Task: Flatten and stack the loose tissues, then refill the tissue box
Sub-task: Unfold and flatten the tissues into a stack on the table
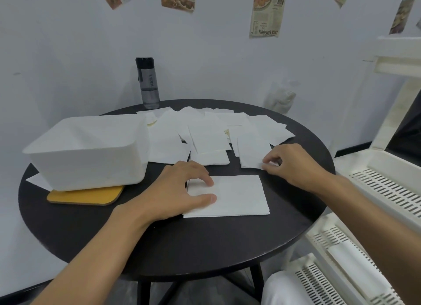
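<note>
Near the front edge of the table [159, 247], the left hand [180, 190] lies flat with fingers spread, pressing down on the left end of a neat stack [237, 197] of flattened tissues. Over to the right, the right hand [293, 163] pinches the near corner of a loose tissue [252, 149] between thumb and fingertips; that sheet lies on the table just beyond the stack.

Further out, a whole spread of loose tissues [205, 131] overlaps across the far half of the table, many sheets, none squared up. On the left sits the white tissue box [88, 149], resting on a yellow board [86, 196], with one more sheet [38, 181] poking out from under its left corner. Whether anything is inside the box, I can't tell. A grey water bottle [149, 83] stands at the far edge by the wall, and a cream slatted rack [387, 190] stands at the right.

My read: early going. The stack is started but thin, most tissues wait to be flattened and added, and the refill of the box hasn't begun.
</note>
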Motion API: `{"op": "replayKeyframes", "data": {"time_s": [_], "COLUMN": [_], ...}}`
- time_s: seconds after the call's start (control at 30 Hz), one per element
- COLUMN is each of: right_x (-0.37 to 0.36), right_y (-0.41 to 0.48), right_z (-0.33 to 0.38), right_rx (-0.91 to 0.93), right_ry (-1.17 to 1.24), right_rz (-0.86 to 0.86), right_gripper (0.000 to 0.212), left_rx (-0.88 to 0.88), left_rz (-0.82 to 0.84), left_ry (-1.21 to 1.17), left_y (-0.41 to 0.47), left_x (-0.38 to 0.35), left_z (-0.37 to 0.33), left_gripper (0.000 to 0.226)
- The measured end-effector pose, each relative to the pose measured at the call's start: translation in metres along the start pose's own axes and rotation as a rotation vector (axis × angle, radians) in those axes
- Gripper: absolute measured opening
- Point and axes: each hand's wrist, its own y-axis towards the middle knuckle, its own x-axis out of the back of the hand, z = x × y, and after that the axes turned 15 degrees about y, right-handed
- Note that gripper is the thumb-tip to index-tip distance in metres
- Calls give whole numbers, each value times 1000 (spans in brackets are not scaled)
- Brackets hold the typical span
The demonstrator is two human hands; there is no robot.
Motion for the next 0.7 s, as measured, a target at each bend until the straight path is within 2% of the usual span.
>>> {"op": "replayKeyframes", "data": {"time_s": [0.07,0.17,0.2,0.27,0.37,0.43,0.5,0.57,0.7], "right_x": [0,-2,-3,-4,-8,-9,-8,-6,-5], "right_y": [1,2,3,3,0,-4,-8,-13,-25], "right_z": [0,-2,-4,-6,-6,-3,3,12,30], "right_rx": [1,5,10,2,-23,4,31,81,192], "right_ry": [-22,-29,-20,34,164,189,216,259,345], "right_rz": [4,-1,-12,-58,-153,-237,-282,-287,-240], "right_gripper": [16,34,31,9,20,18,17,16,13], "left_rx": [-3,3,9,8,16,6,-7,42,215], "left_rz": [-5,-13,-13,-13,-25,-48,-112,-225,-444], "left_ry": [2,-2,-7,-10,-22,-31,-72,-209,-503], "left_y": [0,0,0,-1,0,0,1,4,12], "left_x": [0,0,0,0,-1,-2,-2,1,12], "left_z": [0,-2,-2,-1,-1,-1,-1,-4,-8], "left_gripper": [45,46,46,45,33,22,12,5,20]}}
